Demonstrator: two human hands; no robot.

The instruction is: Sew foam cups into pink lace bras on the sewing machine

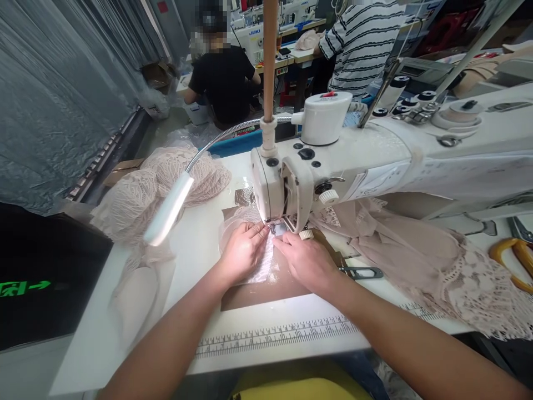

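Observation:
A piece of pale pink lace fabric (261,271) lies under the presser foot (273,228) of a white sewing machine (266,189). My left hand (245,250) is on its left part, fingers closed together on the cloth, tips close to the foot. From the right, my right hand (306,260) reaches the fabric's edge with curled fingers and the index finger stretched toward the needle area. Its grip is partly hidden by the hand itself. Beneath the fabric is a shiny brown sheet (245,297). Thread snips (362,273) rest just right of my right wrist.
A lit gooseneck lamp (170,208) leans over the left side, near bundled lace (158,178). More lace garments (420,244) lie right, beside yellow-handled scissors (514,256). A printed ruler (275,336) runs along the front edge. Two people (222,83) sit beyond.

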